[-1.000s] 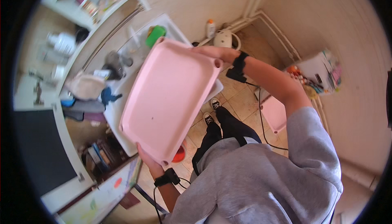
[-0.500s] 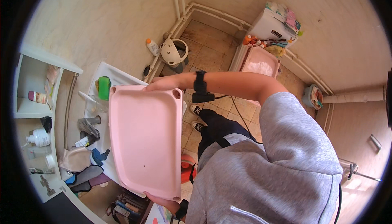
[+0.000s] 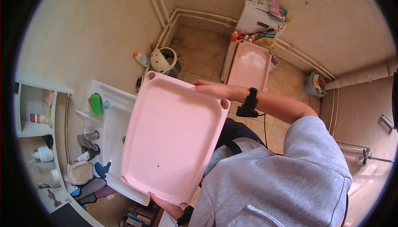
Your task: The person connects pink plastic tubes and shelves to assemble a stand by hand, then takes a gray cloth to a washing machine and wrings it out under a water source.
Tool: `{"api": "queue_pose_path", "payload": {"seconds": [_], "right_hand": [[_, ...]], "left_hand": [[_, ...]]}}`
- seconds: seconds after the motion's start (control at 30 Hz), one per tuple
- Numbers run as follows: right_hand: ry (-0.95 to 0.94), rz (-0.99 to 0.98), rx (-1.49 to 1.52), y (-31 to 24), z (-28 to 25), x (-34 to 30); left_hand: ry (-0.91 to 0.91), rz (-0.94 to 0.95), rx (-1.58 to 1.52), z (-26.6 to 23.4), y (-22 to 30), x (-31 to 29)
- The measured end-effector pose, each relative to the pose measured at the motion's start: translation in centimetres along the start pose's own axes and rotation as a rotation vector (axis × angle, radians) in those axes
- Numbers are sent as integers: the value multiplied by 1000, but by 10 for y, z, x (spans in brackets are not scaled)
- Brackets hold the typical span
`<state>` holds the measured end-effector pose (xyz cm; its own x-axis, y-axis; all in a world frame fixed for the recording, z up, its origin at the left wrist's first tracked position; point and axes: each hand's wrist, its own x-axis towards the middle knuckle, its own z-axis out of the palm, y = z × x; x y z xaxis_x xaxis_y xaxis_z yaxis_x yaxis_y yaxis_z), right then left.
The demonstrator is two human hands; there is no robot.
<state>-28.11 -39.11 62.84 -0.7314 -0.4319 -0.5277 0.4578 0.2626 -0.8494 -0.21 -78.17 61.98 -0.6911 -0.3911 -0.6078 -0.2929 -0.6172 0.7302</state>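
Observation:
A pink plastic shelf tray with a raised rim and corner holes is held tilted over the front of the sink. My right hand grips its far edge near one corner. At the near edge, my left hand holds on with the thumb over the rim; its other fingers are hidden beneath. The tray's inner face is turned up, with a small dark speck on it. Behind it, the white sink is partly covered. A metal faucet stands at the sink's left side.
A green sponge and blue cloth lie on the sink's edges. Open shelves with bottles line the left wall. A similar pink shelf tray with white foam stands at the back, near a bucket and a white bottle.
The tray has shifted right and tilted, its far end swinging right with my right hand. More of the sink basin shows. The head view has also shifted. Both hands keep their hold.

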Motion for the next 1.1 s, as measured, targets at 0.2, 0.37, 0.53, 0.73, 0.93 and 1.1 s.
{"api": "queue_pose_path", "payload": {"seconds": [0.2, 0.37, 0.53, 0.73, 0.93, 1.1], "right_hand": [[128, -2, 82, 75, -79, -82], [207, 34, 185, 157, -159, -152], [229, 258, 240, 183, -237, -235], [297, 334, 143, 218, -314, -275], [328, 306, 164, 310, -382, -215], [338, 383, 180, 302, -439, -167]], "left_hand": [[-89, -59, 206, 80, -39, -25], [-177, -44, 317, 90, -125, -11], [-99, -75, 437, 150, -207, -32], [-259, -113, 437, 212, -283, -21], [-317, -194, 449, 232, -363, 39], [-371, -180, 379, 284, -413, 65]]}}
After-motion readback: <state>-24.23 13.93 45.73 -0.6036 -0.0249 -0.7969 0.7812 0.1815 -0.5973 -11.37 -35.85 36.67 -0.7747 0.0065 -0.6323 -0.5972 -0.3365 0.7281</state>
